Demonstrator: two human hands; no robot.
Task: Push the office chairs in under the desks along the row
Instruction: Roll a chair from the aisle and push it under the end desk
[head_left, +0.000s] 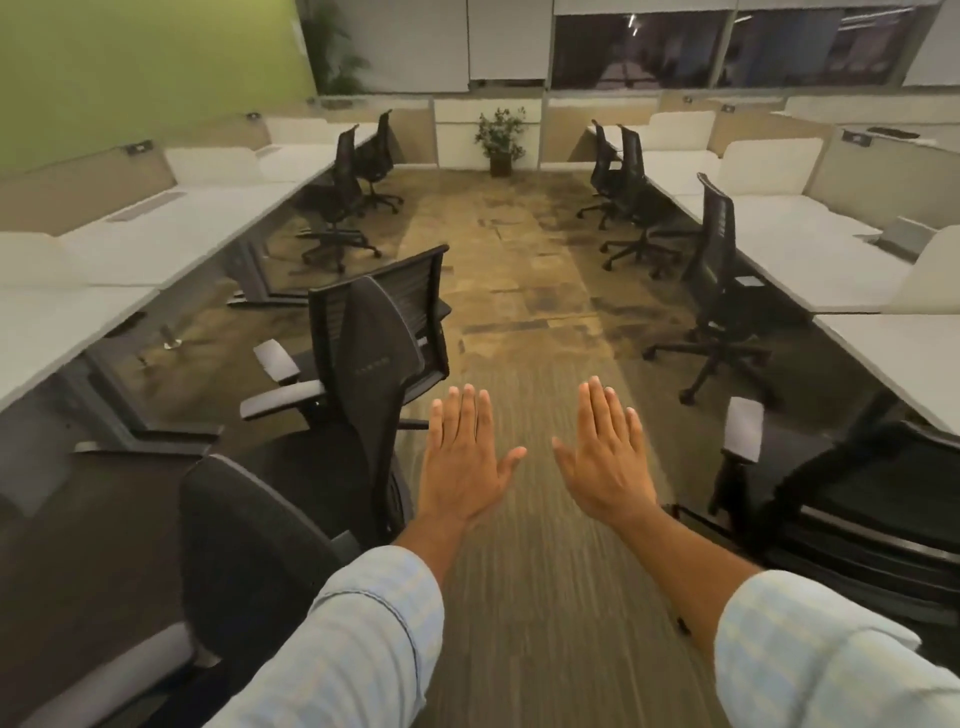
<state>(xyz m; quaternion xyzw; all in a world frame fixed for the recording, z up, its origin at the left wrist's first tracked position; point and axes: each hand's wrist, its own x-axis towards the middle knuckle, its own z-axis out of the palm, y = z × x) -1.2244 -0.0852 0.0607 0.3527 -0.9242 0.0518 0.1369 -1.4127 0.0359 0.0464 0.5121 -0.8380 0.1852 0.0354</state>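
Note:
My left hand and my right hand are held out flat over the aisle carpet, fingers apart, holding nothing. A black office chair stands just left of my left hand, pulled out from the left desk and turned at an angle. Another dark chair back is close at my lower left. A chair with a grey armrest sits at my lower right by the right desk. Further chairs line both desk rows, such as a black one on the right.
A carpeted aisle runs between the two desk rows to a potted plant at the far partition. More chairs stand along the left row and others along the right. Windows and a green wall lie beyond.

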